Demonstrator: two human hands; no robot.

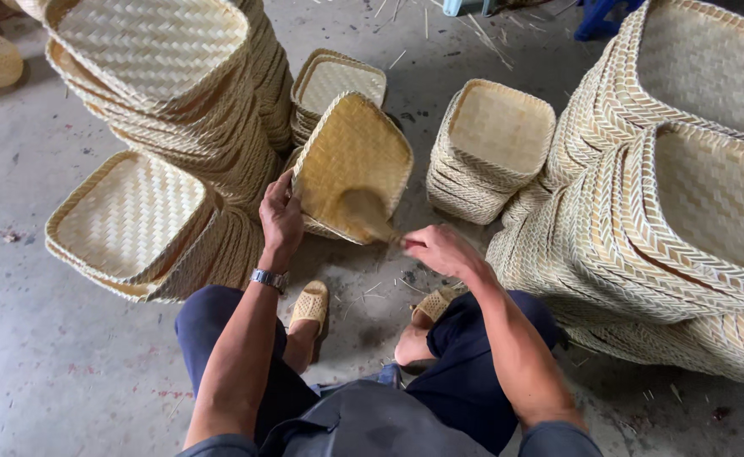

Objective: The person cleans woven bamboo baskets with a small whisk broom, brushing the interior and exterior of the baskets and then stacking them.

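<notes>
Looking down from the head camera, I am gripping a square woven bamboo tray (pixel 352 161) by its left edge with my left hand (pixel 281 222), fingers curled round the rim, tilting it up toward me between my knees. My right hand (pixel 441 250) is pinching the handle of a brush (pixel 365 213), its blurred head touching the tray's near inner face. That face is looking darker and more golden than the pale trays around it, so I judge its coating well along. Tall stacks (pixel 177 93) are standing to the far left and right (pixel 677 195), a smaller pile (pixel 490 148) beyond; which are finished I cannot tell.
</notes>
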